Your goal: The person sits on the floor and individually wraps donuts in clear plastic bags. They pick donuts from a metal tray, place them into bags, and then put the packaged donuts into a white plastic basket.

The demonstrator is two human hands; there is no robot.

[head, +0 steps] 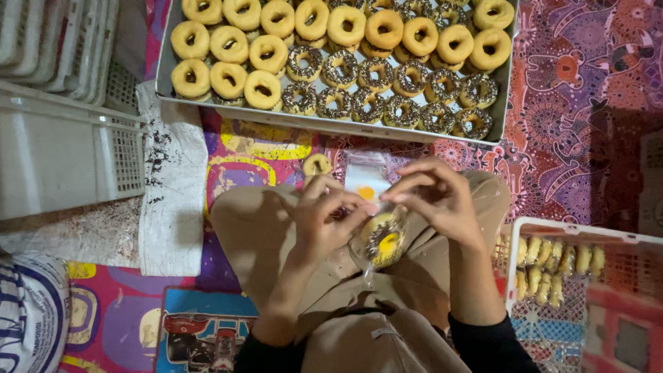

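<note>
We hold a clear plastic bag [378, 231] over our lap with both hands. It is thin and glossy, and inside it sit round doughnuts, one with dark sprinkles and one with yellow glaze. Our left hand [324, 217] closes around the left side of the bag, the fingers curled on the crinkled film. Our right hand [435, 197] pinches the top edge of the bag between thumb and fingertips.

In front of us lies a metal tray [331, 123], rectangular and shallow, full of ring doughnuts in rows: smooth yellow ones on the left and top, sprinkled ones in the middle and right. One single doughnut [317, 164] lies on the patterned cloth [587, 103] near our knee. At the right stands a white basket [587, 235] with a grid wall, holding packed doughnuts. At the left are white plastic crates [62, 145].
</note>
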